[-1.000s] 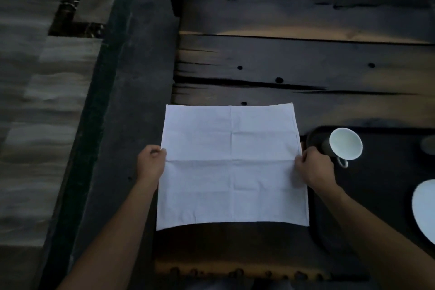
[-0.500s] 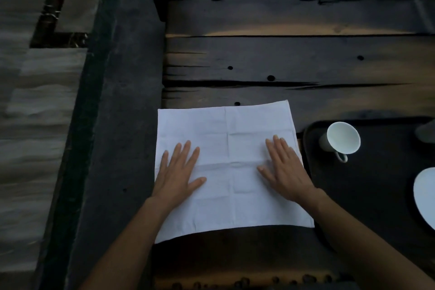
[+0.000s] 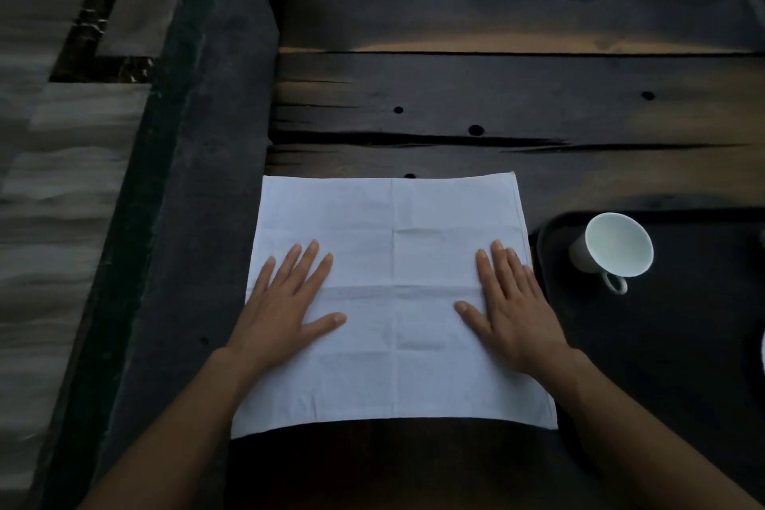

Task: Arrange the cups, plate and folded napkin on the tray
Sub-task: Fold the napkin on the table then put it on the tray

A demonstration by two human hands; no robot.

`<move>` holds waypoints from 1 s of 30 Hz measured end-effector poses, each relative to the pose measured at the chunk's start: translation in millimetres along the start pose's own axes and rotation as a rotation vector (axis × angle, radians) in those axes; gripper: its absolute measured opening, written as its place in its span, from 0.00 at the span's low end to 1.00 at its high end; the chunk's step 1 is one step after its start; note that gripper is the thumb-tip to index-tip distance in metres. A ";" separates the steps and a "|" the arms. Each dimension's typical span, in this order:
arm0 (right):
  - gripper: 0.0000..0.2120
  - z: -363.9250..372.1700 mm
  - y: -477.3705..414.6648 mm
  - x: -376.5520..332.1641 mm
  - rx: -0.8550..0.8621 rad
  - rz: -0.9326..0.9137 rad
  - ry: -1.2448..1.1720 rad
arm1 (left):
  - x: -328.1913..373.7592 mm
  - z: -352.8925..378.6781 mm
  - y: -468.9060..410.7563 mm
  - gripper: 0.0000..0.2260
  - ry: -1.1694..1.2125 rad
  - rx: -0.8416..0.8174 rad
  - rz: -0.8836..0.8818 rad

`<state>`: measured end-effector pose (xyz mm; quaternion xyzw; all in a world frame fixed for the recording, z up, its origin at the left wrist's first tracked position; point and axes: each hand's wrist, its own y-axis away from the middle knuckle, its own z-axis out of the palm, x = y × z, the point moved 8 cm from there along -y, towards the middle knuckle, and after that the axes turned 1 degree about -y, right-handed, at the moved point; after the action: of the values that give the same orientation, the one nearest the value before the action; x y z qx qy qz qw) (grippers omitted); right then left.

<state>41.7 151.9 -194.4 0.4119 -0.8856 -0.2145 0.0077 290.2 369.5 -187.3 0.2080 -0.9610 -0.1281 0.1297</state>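
Observation:
A white napkin [image 3: 393, 228] lies spread flat and unfolded on the dark wooden table, crease lines crossing it. My left hand [image 3: 285, 302] presses flat on its left side, fingers straight. My right hand [image 3: 513, 306] presses flat on its right side near the edge. To the right a black tray [image 3: 662, 344] holds a white cup [image 3: 612, 248] at its far left corner, handle toward me. A sliver of the white plate [image 3: 762, 348] shows at the right frame edge.
The wooden table [image 3: 496, 95] stretches away beyond the napkin, with cracks and small holes. A dark stone ledge [image 3: 198, 178] runs along the table's left side, and pale floor lies past it.
My hands released the napkin's side edges, laid flat on it, then slid apart from the middle toward its left and right sides.

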 end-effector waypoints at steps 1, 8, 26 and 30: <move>0.43 -1.2 -0.5 -0.4 0.003 -0.005 -0.006 | -0.9 -0.5 1.2 0.39 0.005 0.016 0.001; 0.46 -8.1 -3.1 3.4 -0.014 -0.054 0.064 | -14.2 3.1 4.9 0.37 -0.005 0.065 0.043; 0.42 -40.5 6.2 28.4 0.068 -0.218 0.246 | -60.8 -23.3 23.2 0.35 -0.044 0.048 0.094; 0.38 -44.2 7.7 29.2 0.154 -0.279 0.228 | -66.9 -27.5 21.4 0.33 -0.036 0.074 0.113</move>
<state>25.3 118.3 -156.1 0.5518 -0.8271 -0.0969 0.0464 349.5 412.0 -168.3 0.1557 -0.9775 -0.0888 0.1115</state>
